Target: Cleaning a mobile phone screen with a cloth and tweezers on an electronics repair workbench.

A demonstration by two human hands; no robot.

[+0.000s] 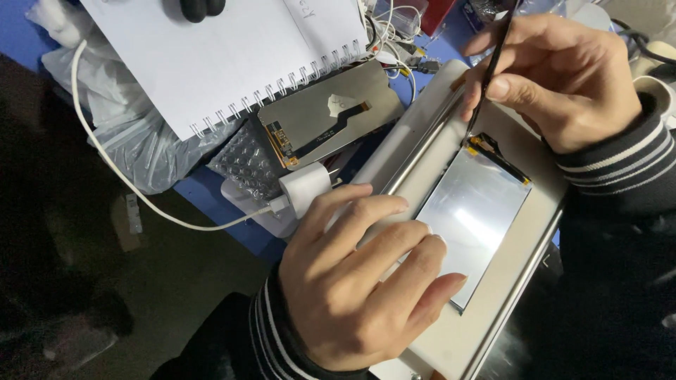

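Observation:
A shiny rectangular phone screen panel (475, 211) lies on a pale grey flat machine plate (524, 281). My left hand (355, 278) presses down on the panel's near end, fingers spread over its edge. My right hand (563, 74) pinches thin dark tweezers (487, 77), whose tip reaches the orange and black flex connector (493, 151) at the panel's far end. Both wrists wear dark sleeves with white stripes.
A second screen panel (327, 116) with a flex cable lies back side up beside a white spiral notebook (218, 56). A white charger plug (304, 186) with its cable, bubble wrap (246, 162) and plastic bags sit on the blue table. Tangled wires lie at the far edge.

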